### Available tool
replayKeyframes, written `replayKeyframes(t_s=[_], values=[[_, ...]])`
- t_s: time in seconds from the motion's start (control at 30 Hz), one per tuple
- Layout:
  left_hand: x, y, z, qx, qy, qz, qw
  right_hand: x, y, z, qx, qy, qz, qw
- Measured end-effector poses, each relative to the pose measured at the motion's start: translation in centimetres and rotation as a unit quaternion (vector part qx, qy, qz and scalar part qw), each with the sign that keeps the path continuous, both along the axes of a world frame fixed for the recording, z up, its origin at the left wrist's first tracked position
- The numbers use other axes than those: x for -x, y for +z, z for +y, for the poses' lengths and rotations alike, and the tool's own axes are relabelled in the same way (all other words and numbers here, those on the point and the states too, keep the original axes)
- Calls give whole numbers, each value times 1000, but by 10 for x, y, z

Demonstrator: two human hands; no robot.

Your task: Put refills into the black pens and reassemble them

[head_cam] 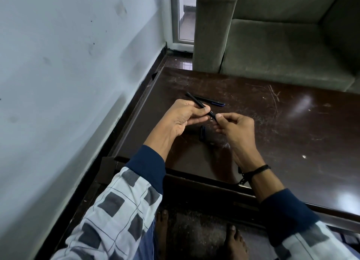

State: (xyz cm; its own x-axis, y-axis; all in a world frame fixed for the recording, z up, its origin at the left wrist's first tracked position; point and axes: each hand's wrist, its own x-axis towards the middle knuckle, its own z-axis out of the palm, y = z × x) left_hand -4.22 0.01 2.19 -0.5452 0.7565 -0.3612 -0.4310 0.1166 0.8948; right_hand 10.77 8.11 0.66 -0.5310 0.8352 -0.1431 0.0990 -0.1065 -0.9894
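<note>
A dark brown table (282, 127) with a scratched, glossy top stands just beside a pale blue-grey wall (68, 65). Behind the table sits a grey-green upholstered sofa (276, 45). A white-framed glass door (185, 18) shows in the corner, between the wall and the sofa's arm.

One slim black pen (195, 101) is held aslant in mid-air. A second, blue-trimmed pen (211, 102) lies flat just behind; a black cap (202, 133) lies nearer.
</note>
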Motion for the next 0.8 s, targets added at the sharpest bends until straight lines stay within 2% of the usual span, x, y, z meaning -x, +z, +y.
replayKeyframes(t_s=[0.1,0.23,0.37,0.5,0.6,0.8], values=[[0,0,0,1,-2,-2,1000,-1,0,1,-21,4,0,1000],[0,0,0,-2,2,1,1000,-2,1,0,-1,11,11,1000],[0,0,0,0,-1,-2,1000,-2,-1,2,-37,10,-5,999],[0,-1,0,-1,2,-2,1000,-2,-1,2,-13,19,1,1000],[-1,-1,0,0,0,-3,1000,-2,-2,2,-47,16,-11,999],[-1,0,0,-2,0,0,1000,-2,-3,1,-27,12,-8,1000]])
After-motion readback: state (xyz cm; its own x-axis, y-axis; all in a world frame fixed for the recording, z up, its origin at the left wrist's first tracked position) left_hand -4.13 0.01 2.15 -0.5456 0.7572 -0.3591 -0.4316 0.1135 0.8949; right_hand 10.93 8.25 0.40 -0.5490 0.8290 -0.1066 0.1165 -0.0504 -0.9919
